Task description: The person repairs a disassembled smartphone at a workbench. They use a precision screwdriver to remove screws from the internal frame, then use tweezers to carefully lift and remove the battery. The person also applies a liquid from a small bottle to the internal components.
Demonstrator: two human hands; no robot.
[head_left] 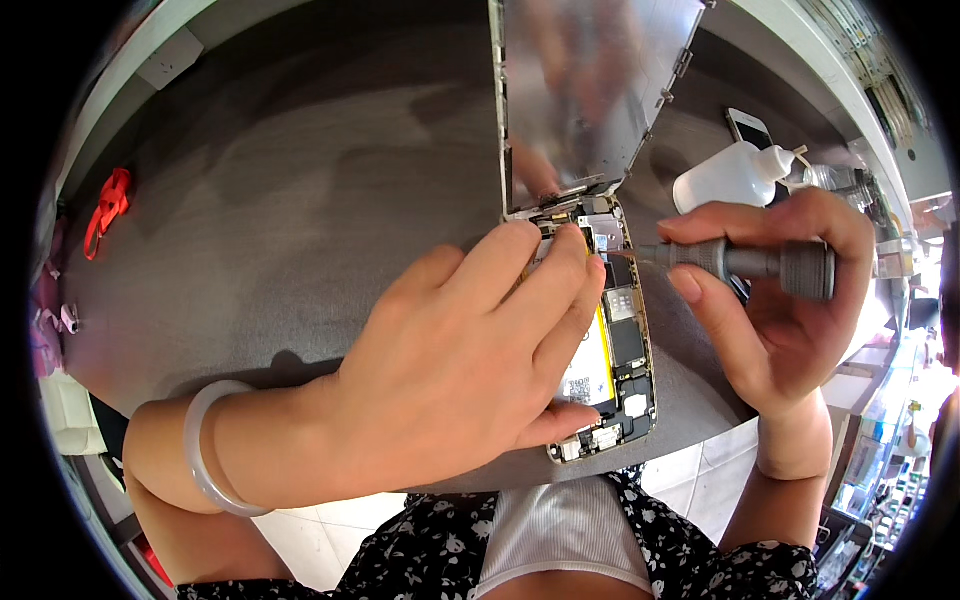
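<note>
Two bare hands work, in the head view, over an opened smartphone body with dark inner parts and a yellow-edged white battery [627,343], lying near the close edge of the dark grey table [230,200]. Its silvery metal-backed screen panel [585,90] extends beyond the far end. The left hand [455,350] lies across the body, fingertips on its upper part; whether they pinch anything is hidden. The right hand [785,340] grasps a grey knurled-handled screwdriver [750,262], its thin tip close to the left fingertips. A sideways slip of that tip could scratch a part or jab a finger; a knock to the panel could, I judge, strain whatever joins it to the body.
</note>
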